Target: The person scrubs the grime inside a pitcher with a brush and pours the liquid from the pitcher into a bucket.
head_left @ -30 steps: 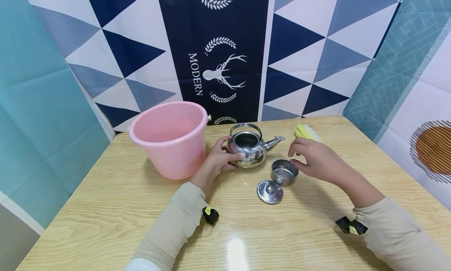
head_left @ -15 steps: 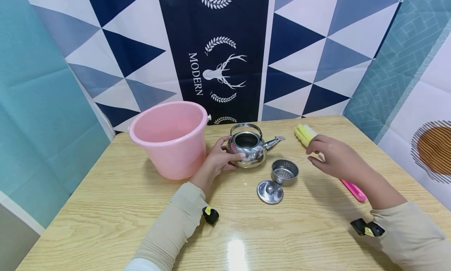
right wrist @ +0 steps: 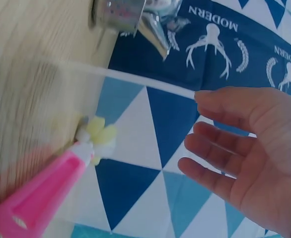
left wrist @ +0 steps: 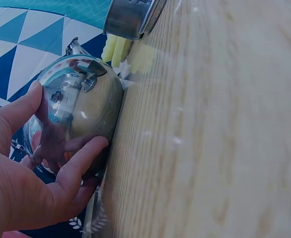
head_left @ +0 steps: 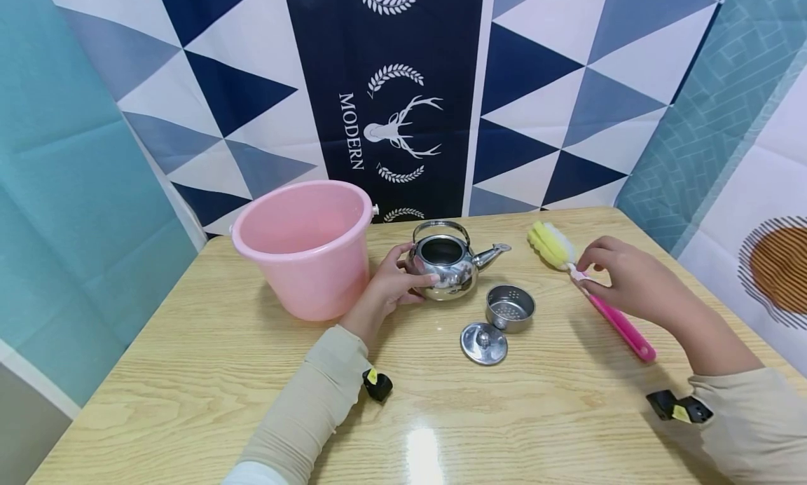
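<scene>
My left hand holds the round body of a shiny steel teapot, thumb on the near side and fingers behind. The pot stands upright and lidless, its spout to the right. In the left wrist view the fingers spread around the polished body. My right hand hovers over a cleaning brush with a yellow and white sponge head and a pink handle. In the right wrist view that hand's fingers are loosely bent, apart from the brush's pink handle, with nothing between them.
A perforated steel strainer cup sits in front of the spout, with the round steel lid beside it. At the left stands a large pink bucket. A patterned cloth hangs behind the wooden table.
My right hand has moved rightward, away from the strainer cup to over the brush handle, uncovering more of the brush. My left hand and the teapot stay in place.
</scene>
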Demonstrator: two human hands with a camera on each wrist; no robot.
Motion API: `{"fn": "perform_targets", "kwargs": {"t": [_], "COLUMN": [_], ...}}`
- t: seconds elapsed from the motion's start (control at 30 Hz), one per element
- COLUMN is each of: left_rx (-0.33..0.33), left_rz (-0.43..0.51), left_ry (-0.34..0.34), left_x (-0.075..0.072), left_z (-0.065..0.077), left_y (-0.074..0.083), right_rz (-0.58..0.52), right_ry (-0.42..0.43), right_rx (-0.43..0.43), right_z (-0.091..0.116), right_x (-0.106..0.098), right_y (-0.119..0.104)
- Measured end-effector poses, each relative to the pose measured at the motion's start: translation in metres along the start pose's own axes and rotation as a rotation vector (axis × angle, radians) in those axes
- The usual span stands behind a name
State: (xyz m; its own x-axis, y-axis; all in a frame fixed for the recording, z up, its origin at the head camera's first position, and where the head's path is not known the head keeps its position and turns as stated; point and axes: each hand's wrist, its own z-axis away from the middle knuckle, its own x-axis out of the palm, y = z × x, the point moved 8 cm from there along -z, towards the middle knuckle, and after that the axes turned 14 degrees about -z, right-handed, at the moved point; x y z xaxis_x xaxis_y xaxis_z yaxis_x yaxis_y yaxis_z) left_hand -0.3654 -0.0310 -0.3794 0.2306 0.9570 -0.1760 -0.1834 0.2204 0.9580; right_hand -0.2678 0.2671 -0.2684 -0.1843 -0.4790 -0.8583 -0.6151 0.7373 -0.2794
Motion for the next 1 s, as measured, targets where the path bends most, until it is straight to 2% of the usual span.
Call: {"fn": "perform_targets", "kwargs": {"t": [0.37,0.6,0.7,1.0], "left_rx": [0.004,0.009,0.005,0.012], "left_rz": [0.007,0.003,0.004,0.01], "left_ry": [0.003,0.008,0.009,0.006], "left_x": [-0.001,-0.001,-0.001,-0.001], "left_z": [0.0,-0.001,-0.001,-0.001], "left_y": [0.0,0.0,-0.001,0.001], "right_rz": [0.002,-0.024,-0.026,-0.065], "right_ry": [-0.089,-0.253,-0.295,-0.376], "right_rx": [0.115,0.276,0.32,0.384], "right_z": [0.011,0.023,0.027,0.036], "right_x": [0.005,0.023,0.027,0.038], "right_y": [0.03,0.058,0.066,0.088]}}
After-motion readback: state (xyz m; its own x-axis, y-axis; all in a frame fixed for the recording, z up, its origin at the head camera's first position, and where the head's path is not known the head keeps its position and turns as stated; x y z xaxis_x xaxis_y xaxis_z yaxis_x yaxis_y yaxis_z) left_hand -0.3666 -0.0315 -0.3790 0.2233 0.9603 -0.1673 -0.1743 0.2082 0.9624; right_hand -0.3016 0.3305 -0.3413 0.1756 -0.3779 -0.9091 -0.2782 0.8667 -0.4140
